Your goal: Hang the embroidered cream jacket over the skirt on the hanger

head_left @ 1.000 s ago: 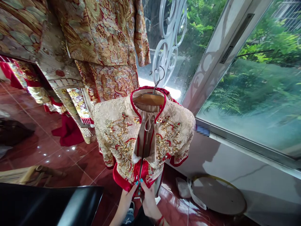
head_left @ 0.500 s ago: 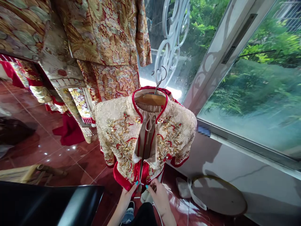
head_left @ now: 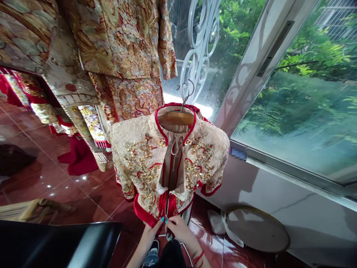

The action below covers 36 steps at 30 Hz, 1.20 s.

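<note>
A cream jacket [head_left: 134, 137] with gold beading and red trim hangs in front of me, its front open at the chest. It is on a hanger [head_left: 178, 117] with a metal hook. My left hand [head_left: 150, 232] is closed on the red lower hem, left of the front opening. Close beside it, my right hand [head_left: 181, 230] pinches the bottom of that opening, where a thin pale line like a zipper comes down. The small part between its fingertips is too hidden to make out. A tied cord [head_left: 176, 144] shows inside the collar.
Embroidered gold and red garments [head_left: 125, 44] hang at the left. White scrolled metalwork [head_left: 192, 70] stands behind the hanger, before a window [head_left: 301, 111]. A round stool [head_left: 258, 230] is low at right; a black glossy surface [head_left: 55, 245] fills the lower left.
My right hand has moved left, its fingertips now close to my left thumb at the front opening. My left hand keeps its hold on the hem. The view has shifted slightly.
</note>
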Available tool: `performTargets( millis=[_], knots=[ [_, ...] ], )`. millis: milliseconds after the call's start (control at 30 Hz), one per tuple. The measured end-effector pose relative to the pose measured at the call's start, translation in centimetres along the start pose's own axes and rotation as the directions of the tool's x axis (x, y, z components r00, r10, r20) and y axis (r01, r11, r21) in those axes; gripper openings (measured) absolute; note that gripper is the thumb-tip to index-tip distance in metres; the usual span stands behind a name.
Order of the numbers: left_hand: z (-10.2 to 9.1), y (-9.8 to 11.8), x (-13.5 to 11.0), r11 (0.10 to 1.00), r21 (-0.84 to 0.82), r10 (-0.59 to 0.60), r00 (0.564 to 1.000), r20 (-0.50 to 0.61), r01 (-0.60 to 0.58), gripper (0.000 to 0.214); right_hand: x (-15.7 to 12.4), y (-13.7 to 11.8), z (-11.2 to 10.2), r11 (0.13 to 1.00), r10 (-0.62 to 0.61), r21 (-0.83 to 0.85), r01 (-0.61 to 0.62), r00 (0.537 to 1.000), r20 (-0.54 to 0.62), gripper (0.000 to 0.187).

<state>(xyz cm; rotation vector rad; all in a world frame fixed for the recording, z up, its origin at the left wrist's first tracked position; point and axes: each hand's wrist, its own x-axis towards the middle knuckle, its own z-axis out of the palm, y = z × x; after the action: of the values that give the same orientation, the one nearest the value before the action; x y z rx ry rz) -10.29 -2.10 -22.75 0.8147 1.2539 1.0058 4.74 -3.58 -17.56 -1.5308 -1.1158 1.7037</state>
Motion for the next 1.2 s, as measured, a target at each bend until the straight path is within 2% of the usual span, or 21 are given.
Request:
performTargets(
  millis=[167, 367, 533, 667, 733, 767, 833, 867, 900, 967, 1033, 1133, 1200],
  knots=[
    [0.2, -0.3, 1.0, 0.999, 0.032, -0.001, 1.000, 0.030, 0.000, 0.059, 1.0, -1.1, 0.1, 0.987, 0.036, 0.154, -0.033, 0.999, -0.016, 0.029],
    [0.6, -0.6, 1.4, 0.999, 0.035, 0.031, 1.000, -0.001, -0.030, 0.061, 1.1, -2.2, 0.4, 0.961, 0.027, 0.277, -0.011, 0.998, -0.054, 0.036],
    [0.7, -1.0, 0.8, 0.999, 0.037, 0.033, 0.999, 0.006, -0.033, 0.059, 2.1, -4.0, -1.8, 0.962, -0.039, 0.265, 0.062, 0.995, -0.090, 0.036],
    [-1.2, -0.4, 0.3, 0.977, 0.215, -0.007, 0.999, 0.047, -0.003, 0.046, 2.2, -4.0, -2.9, 0.987, -0.065, 0.143, 0.075, 0.995, -0.074, 0.028],
    [-2.2, 0.6, -0.2, 0.899, 0.437, 0.030, 0.999, 0.029, -0.039, 0.033, 1.9, -3.2, -2.3, 0.992, -0.086, 0.088, 0.095, 0.991, -0.105, 0.028],
    [-2.3, 1.2, -0.4, 0.813, 0.575, 0.080, 0.996, 0.033, -0.085, 0.028, 1.6, -2.7, -1.7, 0.992, -0.095, 0.073, 0.105, 0.987, -0.128, 0.028],
    [-1.6, 2.7, -0.6, 0.563, 0.802, 0.198, 0.975, 0.102, -0.199, 0.028, 1.2, -1.7, -0.2, 0.991, -0.106, 0.064, 0.120, 0.977, -0.186, 0.026],
    [-0.7, 3.4, -0.5, 0.447, 0.860, 0.234, 0.960, 0.151, -0.245, 0.030, 1.1, -1.2, 0.6, 0.990, -0.112, 0.062, 0.129, 0.968, -0.225, 0.025],
    [0.4, 4.1, -0.2, 0.376, 0.884, 0.249, 0.950, 0.190, -0.276, 0.030, 0.9, -0.8, 1.2, 0.988, -0.122, 0.057, 0.142, 0.955, -0.269, 0.023],
    [2.6, 4.9, 0.6, 0.319, 0.899, 0.254, 0.941, 0.225, -0.301, 0.030, 0.6, -0.3, 2.1, 0.983, -0.147, 0.051, 0.175, 0.927, -0.346, 0.022],
    [4.1, 5.0, 1.5, 0.309, 0.905, 0.256, 0.942, 0.219, -0.294, 0.035, 0.5, -0.1, 2.4, 0.978, -0.158, 0.069, 0.198, 0.911, -0.382, 0.025],
    [4.6, 4.3, 2.4, 0.299, 0.917, 0.256, 0.948, 0.191, -0.265, 0.040, 0.5, -0.6, 2.1, 0.969, -0.094, 0.184, 0.165, 0.935, -0.343, 0.028],
    [4.5, 3.9, 2.7, 0.297, 0.921, 0.255, 0.950, 0.177, -0.252, 0.036, 0.7, -1.5, 1.7, 0.960, -0.043, 0.251, 0.120, 0.955, -0.293, 0.033]
  ],
)
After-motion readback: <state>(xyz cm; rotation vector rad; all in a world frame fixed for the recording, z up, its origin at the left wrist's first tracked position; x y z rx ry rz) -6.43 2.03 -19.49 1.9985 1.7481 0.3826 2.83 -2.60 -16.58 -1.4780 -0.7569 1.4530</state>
